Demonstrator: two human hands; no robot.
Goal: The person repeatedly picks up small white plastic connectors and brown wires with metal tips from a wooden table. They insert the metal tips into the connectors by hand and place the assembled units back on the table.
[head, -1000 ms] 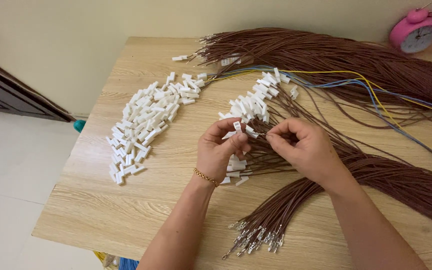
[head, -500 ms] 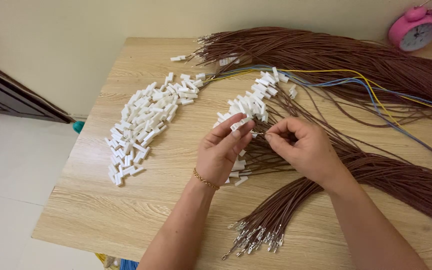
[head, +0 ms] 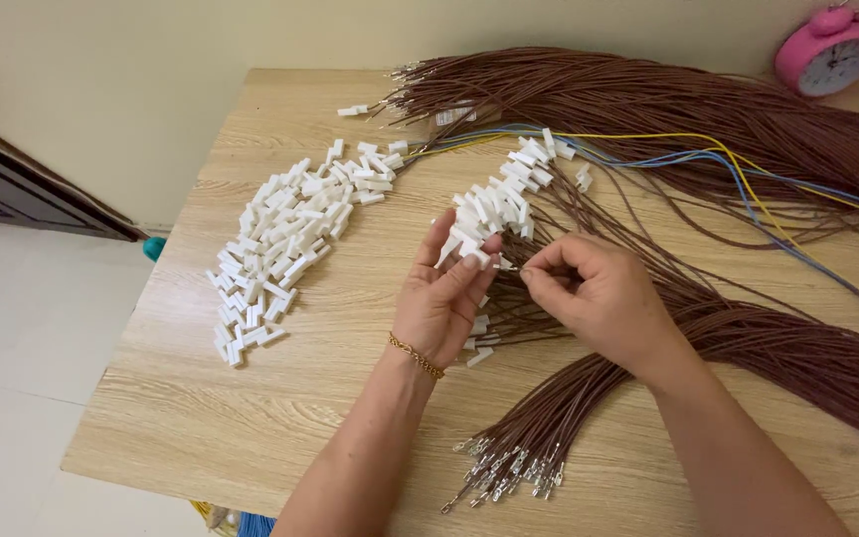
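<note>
My left hand (head: 446, 298), with a gold bracelet at the wrist, holds a small white plastic connector (head: 469, 252) between thumb and fingertips. My right hand (head: 599, 293) pinches the metal end of a brown wire (head: 511, 267) right at that connector. Both hands hover over the middle of the wooden table (head: 251, 418), above a row of white connectors fitted on brown wires (head: 504, 199). A loose pile of white connectors (head: 285, 239) lies to the left of my left hand.
A thick bundle of brown wires (head: 668, 109) runs across the back and right, with metal terminals (head: 509, 467) at the near end. Yellow and blue wires (head: 728, 164) cross it. A pink alarm clock (head: 832, 50) stands at the back right. The table's left edge drops to the floor.
My left hand has lifted slightly and turned its fingers up with the connector. My right hand has brought the wire end closer to it.
</note>
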